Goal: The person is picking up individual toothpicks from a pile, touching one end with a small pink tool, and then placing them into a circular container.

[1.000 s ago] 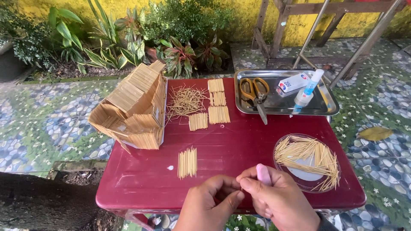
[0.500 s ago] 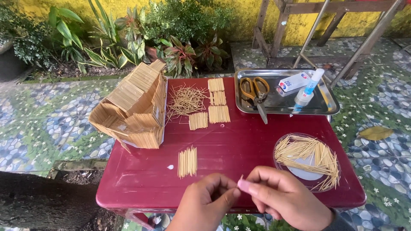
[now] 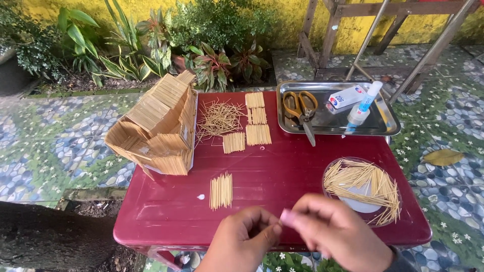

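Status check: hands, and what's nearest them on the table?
Left hand and right hand pinched together at near table edge, held item unclear. Toothpick bundle nearest. Nothing between.

Soft, even daylight, faint shadows, mild glare on the metal tray, motion-blurred right hand.

Table: you have a dark red plastic table.
House: your pale tan toothpick model house.
Tray: your shiny silver metal tray.
Scissors: your yellow-handled scissors.
Floor: you see green tiles with white flowers and grey pebble print.
Wall: your mottled yellow wall.
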